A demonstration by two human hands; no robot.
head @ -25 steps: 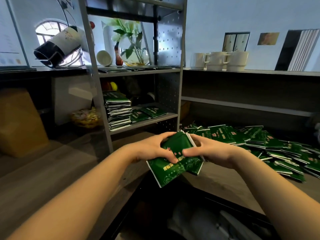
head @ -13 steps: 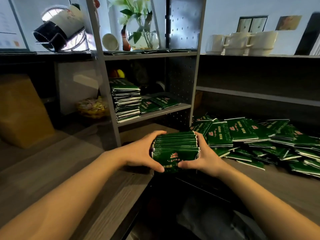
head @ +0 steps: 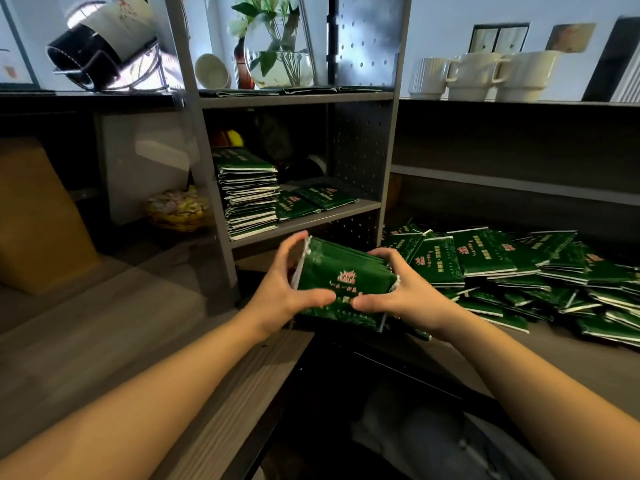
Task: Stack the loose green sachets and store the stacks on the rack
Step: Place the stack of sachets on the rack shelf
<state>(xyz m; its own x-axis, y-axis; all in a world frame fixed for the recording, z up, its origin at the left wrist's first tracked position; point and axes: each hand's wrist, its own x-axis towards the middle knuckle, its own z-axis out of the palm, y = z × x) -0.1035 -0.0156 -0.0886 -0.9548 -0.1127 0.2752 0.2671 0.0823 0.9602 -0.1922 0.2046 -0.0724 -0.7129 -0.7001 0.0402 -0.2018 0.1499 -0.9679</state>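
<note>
Both hands hold one stack of green sachets [head: 341, 271] in front of the grey metal rack [head: 388, 161], a little above the desk. My left hand [head: 282, 292] grips its left edge with the thumb across the printed front. My right hand [head: 405, 292] grips the right edge, thumb on the front too. The stack is tilted, its front face toward me. A tall stack of sachets [head: 247, 195] stands on the rack's lower shelf at the left, with two flat sachets [head: 311, 200] beside it. A loose pile of sachets [head: 519, 271] lies on the desk to the right.
A glass vase with a plant [head: 277, 57] and a small bowl [head: 211, 71] stand on the rack's upper shelf. Three white mugs [head: 481, 77] sit on a ledge at right. A brown box [head: 38, 216] and a yellow basket [head: 178, 209] are at left.
The hands squared the loose bundle into a neat stack, then lifted and tilted it, front face toward me, closer to the rack's lower shelf. The view moved nearer the rack.
</note>
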